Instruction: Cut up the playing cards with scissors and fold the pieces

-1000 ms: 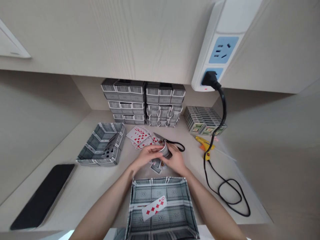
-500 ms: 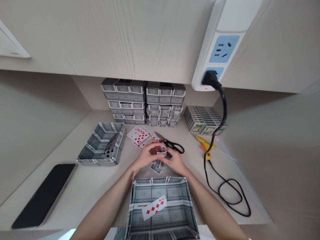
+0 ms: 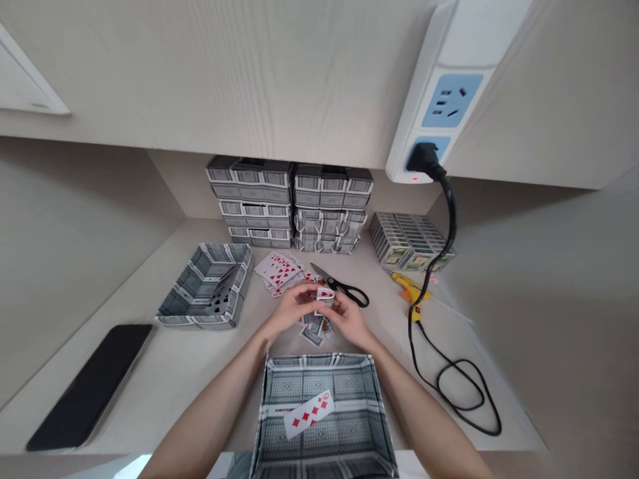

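Between my two hands is a bent playing card (image 3: 325,297) with red hearts on its inner face. My left hand (image 3: 293,310) grips it from the left, and my right hand (image 3: 349,319) pinches its right side. Below them lie several small cut card pieces (image 3: 313,332), partly covered by my fingers. Just behind my right hand rest black-handled scissors (image 3: 344,287). A loose pile of red-suit cards (image 3: 278,269) lies beyond my left hand. Nearest my body is an open box made of cards (image 3: 349,396), with a cut diamond card (image 3: 309,414) inside.
Another card box (image 3: 172,303) stands left, holding cards. A black phone (image 3: 90,386) lies at front left. Stacked card boxes (image 3: 249,193) line the back, beside packed decks (image 3: 399,239). At right are a yellow glue gun (image 3: 410,287), its black cord (image 3: 449,362) and a power strip (image 3: 424,126).
The card between my hands has turned: its curled edge faced up before, and now a red heart face and patterned back show. My hands stay in nearly the same place.
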### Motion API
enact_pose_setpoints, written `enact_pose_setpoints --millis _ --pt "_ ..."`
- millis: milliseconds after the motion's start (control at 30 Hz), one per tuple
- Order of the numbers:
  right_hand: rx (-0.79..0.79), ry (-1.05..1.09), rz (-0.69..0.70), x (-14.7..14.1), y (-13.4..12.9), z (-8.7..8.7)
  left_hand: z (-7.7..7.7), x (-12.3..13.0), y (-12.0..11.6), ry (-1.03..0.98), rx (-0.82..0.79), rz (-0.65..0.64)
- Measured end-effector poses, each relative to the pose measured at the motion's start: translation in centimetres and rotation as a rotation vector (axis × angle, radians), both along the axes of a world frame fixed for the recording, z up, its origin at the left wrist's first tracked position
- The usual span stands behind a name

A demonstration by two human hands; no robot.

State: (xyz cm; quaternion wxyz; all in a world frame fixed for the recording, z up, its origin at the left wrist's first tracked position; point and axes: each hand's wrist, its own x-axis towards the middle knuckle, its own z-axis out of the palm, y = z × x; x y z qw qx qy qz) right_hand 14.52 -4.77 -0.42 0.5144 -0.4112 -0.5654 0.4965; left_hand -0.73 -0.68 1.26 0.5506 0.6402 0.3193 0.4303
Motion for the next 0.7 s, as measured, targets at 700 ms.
enact_pose_setpoints --millis 700 --pt "-0.198 0.086 -0.064 0.7 0.6 0.4 0.8 0.6 -0.2 -0.015 -0.456 0.194"
